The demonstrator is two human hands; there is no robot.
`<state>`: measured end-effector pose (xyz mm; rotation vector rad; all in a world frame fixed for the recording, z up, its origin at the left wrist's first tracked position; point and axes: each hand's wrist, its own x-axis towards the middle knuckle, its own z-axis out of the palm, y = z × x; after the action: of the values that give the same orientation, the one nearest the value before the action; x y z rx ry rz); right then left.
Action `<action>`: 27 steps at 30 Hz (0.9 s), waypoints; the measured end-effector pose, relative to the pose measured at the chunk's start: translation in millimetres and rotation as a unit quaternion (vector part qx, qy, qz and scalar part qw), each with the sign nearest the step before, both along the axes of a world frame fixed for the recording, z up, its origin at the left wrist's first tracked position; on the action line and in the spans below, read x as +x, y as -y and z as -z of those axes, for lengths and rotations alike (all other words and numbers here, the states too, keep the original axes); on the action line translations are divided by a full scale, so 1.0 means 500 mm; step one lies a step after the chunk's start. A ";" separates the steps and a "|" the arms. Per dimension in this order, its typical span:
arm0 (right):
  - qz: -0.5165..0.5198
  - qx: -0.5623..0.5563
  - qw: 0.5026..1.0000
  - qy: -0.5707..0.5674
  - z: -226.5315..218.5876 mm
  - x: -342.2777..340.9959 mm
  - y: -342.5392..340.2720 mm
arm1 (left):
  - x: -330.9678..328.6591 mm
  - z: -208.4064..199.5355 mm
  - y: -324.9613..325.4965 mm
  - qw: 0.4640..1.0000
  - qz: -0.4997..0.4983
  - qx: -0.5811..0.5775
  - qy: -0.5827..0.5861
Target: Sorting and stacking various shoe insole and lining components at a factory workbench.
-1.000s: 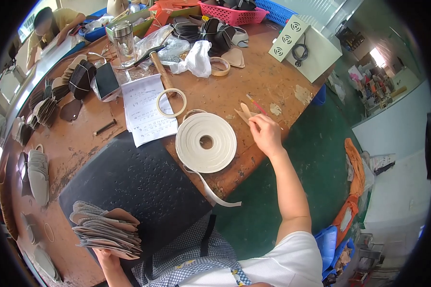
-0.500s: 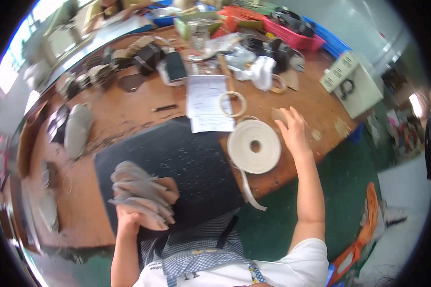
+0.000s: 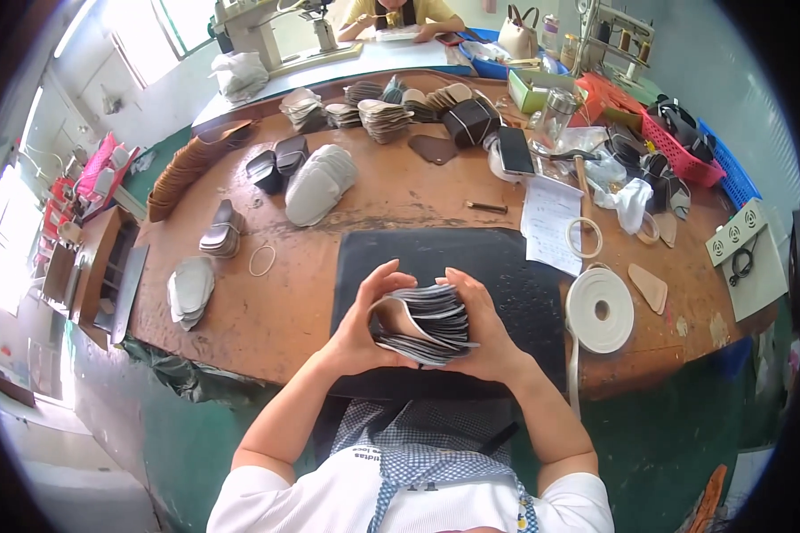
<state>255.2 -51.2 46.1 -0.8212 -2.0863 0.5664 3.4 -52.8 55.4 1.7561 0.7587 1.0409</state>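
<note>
Stack of shaped grey-edged pieces (image 3: 427,329), head view: held between your two hands above the black mat (image 3: 449,253), leaves fanned, one tan face curving at its left side. Half a second ago it sat in your left hand alone, over the mat's left part; now it is near the middle, in front of you.

Left hand (image 3: 357,330): grasping the stack's left side, fingers curled over the top. Right hand (image 3: 491,336): returned from the table's right side, now grasping the stack's opposite side.

Tan piece (image 3: 651,289): out of your right fingers, lying on the wooden table (image 3: 400,200) just right of the white tape roll (image 3: 602,333). Tape's loose end: hanging past the table edge.

Paper sheet (image 3: 547,226): beyond the roll, pale tape ring (image 3: 600,238) at its right edge.

Meaning for the work in hand, as judged: handling has gone from one-sided to two-sided, with support on both flanks of the fanned leaves.
</note>
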 end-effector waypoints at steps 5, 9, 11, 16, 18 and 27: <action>-0.045 -0.050 0.998 0.000 0.037 -0.045 -0.016 | -0.022 0.061 0.008 0.989 -0.004 -0.086 0.123; -0.032 -0.074 0.996 -0.023 0.026 -0.069 -0.052 | -0.031 0.055 -0.016 0.988 -0.033 -0.033 0.145; -0.037 -0.114 0.992 -0.046 0.042 -0.071 -0.065 | -0.061 0.041 -0.028 0.988 -0.091 0.019 0.125; -0.051 -0.102 0.993 -0.023 0.019 -0.095 -0.085 | -0.114 -0.056 -0.028 0.936 -0.163 0.277 -0.147; -0.045 -0.121 0.991 -0.016 0.010 -0.096 -0.087 | -0.116 -0.082 -0.024 0.926 -0.139 0.299 -0.182; -0.053 -0.195 0.970 -0.133 0.039 -0.103 -0.084 | -0.182 -0.022 -0.078 0.833 -0.504 0.214 0.077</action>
<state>203.5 -9.4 26.6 -0.7998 -1.8031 1.1086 -87.5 -13.7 66.2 1.5486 1.5002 2.1637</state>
